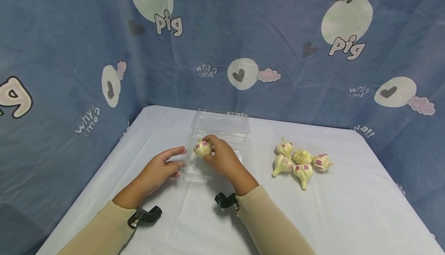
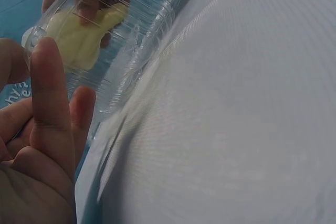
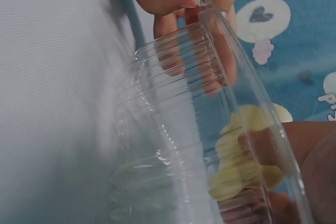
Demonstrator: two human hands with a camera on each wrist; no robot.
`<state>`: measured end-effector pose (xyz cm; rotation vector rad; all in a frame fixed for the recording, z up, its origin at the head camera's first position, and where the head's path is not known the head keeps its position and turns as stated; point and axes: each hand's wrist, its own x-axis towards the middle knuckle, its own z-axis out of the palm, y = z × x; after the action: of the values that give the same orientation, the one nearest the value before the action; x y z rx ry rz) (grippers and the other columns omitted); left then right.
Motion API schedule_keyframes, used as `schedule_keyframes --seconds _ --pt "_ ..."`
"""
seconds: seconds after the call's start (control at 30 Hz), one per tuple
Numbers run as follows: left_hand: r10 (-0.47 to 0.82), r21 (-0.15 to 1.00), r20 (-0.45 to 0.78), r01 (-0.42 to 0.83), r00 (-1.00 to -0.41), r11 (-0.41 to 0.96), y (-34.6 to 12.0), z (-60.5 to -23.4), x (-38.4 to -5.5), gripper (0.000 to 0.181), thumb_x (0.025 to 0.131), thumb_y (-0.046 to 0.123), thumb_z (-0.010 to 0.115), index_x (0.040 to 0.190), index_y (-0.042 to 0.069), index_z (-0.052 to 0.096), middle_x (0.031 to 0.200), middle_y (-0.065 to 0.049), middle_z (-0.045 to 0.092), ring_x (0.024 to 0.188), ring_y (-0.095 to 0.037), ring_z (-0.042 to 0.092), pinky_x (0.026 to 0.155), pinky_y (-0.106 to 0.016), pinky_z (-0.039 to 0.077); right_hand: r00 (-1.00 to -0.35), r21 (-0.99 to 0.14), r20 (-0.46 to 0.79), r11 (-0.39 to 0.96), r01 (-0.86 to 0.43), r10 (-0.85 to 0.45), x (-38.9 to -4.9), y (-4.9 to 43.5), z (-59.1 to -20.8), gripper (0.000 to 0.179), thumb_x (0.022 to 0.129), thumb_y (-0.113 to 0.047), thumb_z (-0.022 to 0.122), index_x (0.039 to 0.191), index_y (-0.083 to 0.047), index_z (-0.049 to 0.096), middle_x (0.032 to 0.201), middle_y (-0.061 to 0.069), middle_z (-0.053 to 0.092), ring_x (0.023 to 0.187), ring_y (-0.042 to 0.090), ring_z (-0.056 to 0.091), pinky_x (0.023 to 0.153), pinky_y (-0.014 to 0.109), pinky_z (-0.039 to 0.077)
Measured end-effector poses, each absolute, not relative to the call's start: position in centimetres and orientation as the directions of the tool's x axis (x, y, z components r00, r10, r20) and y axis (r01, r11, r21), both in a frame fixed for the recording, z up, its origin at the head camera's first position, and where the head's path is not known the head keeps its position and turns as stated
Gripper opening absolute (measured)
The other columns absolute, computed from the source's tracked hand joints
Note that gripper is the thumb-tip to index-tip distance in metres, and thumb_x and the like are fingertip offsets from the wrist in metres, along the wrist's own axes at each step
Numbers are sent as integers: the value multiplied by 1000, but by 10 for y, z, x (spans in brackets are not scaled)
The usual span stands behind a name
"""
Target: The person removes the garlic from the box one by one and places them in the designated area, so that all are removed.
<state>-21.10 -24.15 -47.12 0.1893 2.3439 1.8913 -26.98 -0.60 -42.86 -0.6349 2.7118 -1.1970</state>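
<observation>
A clear plastic clamshell box [image 1: 245, 147] lies on the white table with its lid [image 1: 220, 124] folded back. My right hand [image 1: 224, 156] pinches a model garlic bulb [image 1: 201, 148], cream with purple patches, over the left part of the base. Through the box wall [image 3: 157, 129], the right wrist view shows the held bulb [image 3: 236, 150] between thumb and fingers. At the left edge of the box, my left hand [image 1: 163, 170] has its fingers spread and relaxed; in the left wrist view the fingertips [image 2: 46, 51] are right at the rim.
Several more garlic bulbs [image 1: 301, 157] sit in a cluster to the right of the box on the white tablecloth [image 1: 354, 208]. A blue printed curtain [image 1: 288, 92] hangs behind the table and along its sides. Black camera mounts [image 1: 144, 215] are strapped on both wrists.
</observation>
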Motion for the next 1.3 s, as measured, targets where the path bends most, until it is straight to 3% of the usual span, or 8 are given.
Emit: schedule_keyframes --seconds 0.2,0.9,1.3 --pt "174 979 -18 18 -985 203 -241 -471 -211 59 103 8 62 158 4 42 163 -18 43 107 0 67 81 -26 60 -912 -745 83 583 -324 -401 -265 -2 -431 53 96 -13 77 144 -21 56 137 9 63 123 28 66 85 35 58" --pt "179 975 -22 18 -984 222 -242 -470 -210 60 103 9 63 159 3 41 163 -18 42 107 -1 67 82 -25 60 -912 -799 191 482 -359 -364 -258 24 -432 54 95 -5 76 144 -18 57 141 11 58 128 27 63 96 31 58" --pt "185 975 -22 20 -982 221 -242 -469 -209 61 103 10 64 159 4 41 164 -17 42 107 -1 67 82 -25 60 -898 -814 263 420 -402 -352 -253 36 -430 56 95 -1 75 146 -15 54 141 13 54 128 25 62 94 24 57"
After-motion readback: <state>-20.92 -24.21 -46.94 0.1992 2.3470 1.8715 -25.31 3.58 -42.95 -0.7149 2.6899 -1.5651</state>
